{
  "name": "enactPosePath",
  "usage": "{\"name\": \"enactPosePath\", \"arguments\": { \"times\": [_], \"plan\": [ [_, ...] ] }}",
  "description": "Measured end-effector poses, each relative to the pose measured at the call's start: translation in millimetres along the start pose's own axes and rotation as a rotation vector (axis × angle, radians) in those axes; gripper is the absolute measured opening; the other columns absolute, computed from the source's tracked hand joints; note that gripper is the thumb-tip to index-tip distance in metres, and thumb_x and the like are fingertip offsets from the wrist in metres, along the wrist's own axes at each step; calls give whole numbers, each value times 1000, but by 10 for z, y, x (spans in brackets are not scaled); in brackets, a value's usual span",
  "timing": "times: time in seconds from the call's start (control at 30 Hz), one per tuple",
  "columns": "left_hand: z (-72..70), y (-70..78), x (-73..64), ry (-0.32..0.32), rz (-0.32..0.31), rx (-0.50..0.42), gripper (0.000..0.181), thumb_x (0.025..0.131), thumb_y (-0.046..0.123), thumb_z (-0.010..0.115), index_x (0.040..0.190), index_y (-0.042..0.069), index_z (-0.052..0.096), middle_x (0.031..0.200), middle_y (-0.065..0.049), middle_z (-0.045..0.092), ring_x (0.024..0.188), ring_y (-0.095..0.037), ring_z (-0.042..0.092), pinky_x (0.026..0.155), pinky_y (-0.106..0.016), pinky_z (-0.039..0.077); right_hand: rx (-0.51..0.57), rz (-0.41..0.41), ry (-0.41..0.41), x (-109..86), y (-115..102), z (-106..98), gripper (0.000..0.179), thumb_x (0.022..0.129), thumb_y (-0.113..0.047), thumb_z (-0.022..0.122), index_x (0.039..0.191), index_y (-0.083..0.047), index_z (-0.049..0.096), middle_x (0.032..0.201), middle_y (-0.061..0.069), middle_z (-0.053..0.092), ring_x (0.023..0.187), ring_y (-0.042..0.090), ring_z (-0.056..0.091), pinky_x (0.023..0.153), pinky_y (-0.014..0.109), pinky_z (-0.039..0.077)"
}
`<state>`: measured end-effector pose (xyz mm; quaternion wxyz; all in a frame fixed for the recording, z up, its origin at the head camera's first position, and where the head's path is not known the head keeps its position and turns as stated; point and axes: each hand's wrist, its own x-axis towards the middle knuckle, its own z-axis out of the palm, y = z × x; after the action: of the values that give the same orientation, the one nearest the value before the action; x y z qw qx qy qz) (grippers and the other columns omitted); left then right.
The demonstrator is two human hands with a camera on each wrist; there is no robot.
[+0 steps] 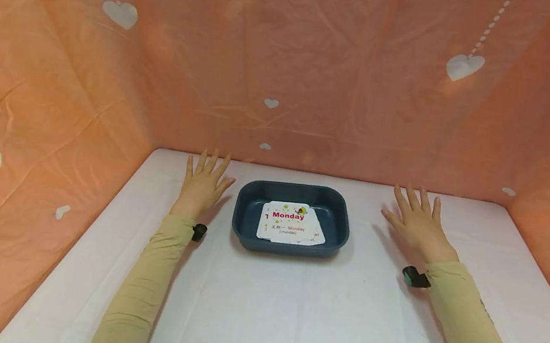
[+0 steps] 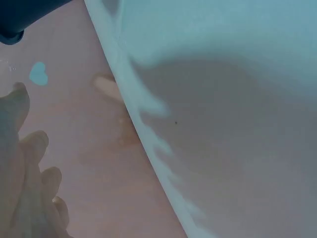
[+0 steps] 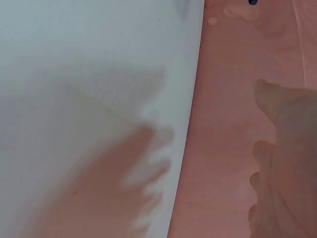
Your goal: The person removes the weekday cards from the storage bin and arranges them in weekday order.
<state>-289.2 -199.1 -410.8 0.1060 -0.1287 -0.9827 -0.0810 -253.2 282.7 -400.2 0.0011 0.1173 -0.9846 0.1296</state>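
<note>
A dark blue-grey tray (image 1: 287,250) with rounded corners stands on the white table, between the two hands. Inside it lies a loose stack of white cards (image 1: 289,228), the top one reading "Monday" in red. To the left of the tray, my left hand (image 1: 200,190) is held out palm down, fingers spread. My right hand (image 1: 418,224) is spread the same way, farther off on the tray's right side. Neither hand holds anything. In the left wrist view, the tray's corner (image 2: 20,17) shows at the upper left, beyond the left thumb.
White cloth covers the table (image 1: 280,314). An orange curtain (image 1: 290,67) with white hearts rises behind it and along both sides. Small black devices sit at the left wrist (image 1: 199,232) and right wrist (image 1: 417,277). Hand shadows fall on the cloth.
</note>
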Motion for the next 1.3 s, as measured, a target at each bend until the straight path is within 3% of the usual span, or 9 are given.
{"name": "enactPosePath", "arguments": {
  "times": [0.23,0.47,0.67,0.83,0.9,1.0,1.17,1.3],
  "plan": [
    [-5,-10,3,-44,39,-148,62,101,45,39,152,14,24,157,-17,12,143,-38,2,109,-59,-3,16,-59,-14,0,19,-27,81,98,-53,41,153,-4,8,155,27,-2,138,48,-11,102,61,-19],
    [-105,2,-15,-62,54,-322,56,99,37,51,142,2,43,150,-22,28,138,-38,24,109,-54,19,18,-89,-15,3,-7,-99,75,94,-42,58,146,4,29,147,32,24,137,52,6,104,66,-6],
    [-194,59,-58,-15,-3,-480,53,97,36,56,137,3,47,135,-20,49,120,-36,48,100,-49,38,86,-127,-9,-33,-75,-208,61,94,-32,60,136,8,43,135,32,44,128,49,33,105,62,17],
    [-288,125,-80,-5,-76,-680,45,96,30,59,132,3,52,118,-22,60,99,-37,61,83,-46,50,192,-88,3,-71,-186,-362,58,95,-33,59,135,7,45,129,30,50,119,45,46,97,58,34],
    [-330,149,-94,-38,-97,-766,45,96,26,60,132,1,52,117,-24,60,96,-40,63,78,-44,53,238,-81,20,-86,-248,-428,56,95,-33,59,134,6,46,127,29,52,116,45,48,95,58,37],
    [-400,182,-118,-141,-126,-883,49,96,24,59,135,-3,47,121,-27,57,97,-43,62,72,-41,55,334,-83,38,-102,-358,-525,53,96,-32,58,134,4,47,127,27,53,113,44,52,92,56,41],
    [-439,202,-147,-311,-179,-1009,57,98,26,57,140,-6,38,131,-29,49,106,-45,57,78,-42,54,463,-59,53,-118,-543,-642,48,97,-35,55,130,1,52,122,23,58,105,39,59,85,51,47],
    [-405,222,-195,-382,-197,-1072,58,97,25,58,140,-8,36,133,-27,49,106,-41,60,82,-43,52,618,-51,19,-94,-674,-684,51,98,-33,54,136,1,47,125,21,57,106,35,60,87,41,50]
  ]
}}
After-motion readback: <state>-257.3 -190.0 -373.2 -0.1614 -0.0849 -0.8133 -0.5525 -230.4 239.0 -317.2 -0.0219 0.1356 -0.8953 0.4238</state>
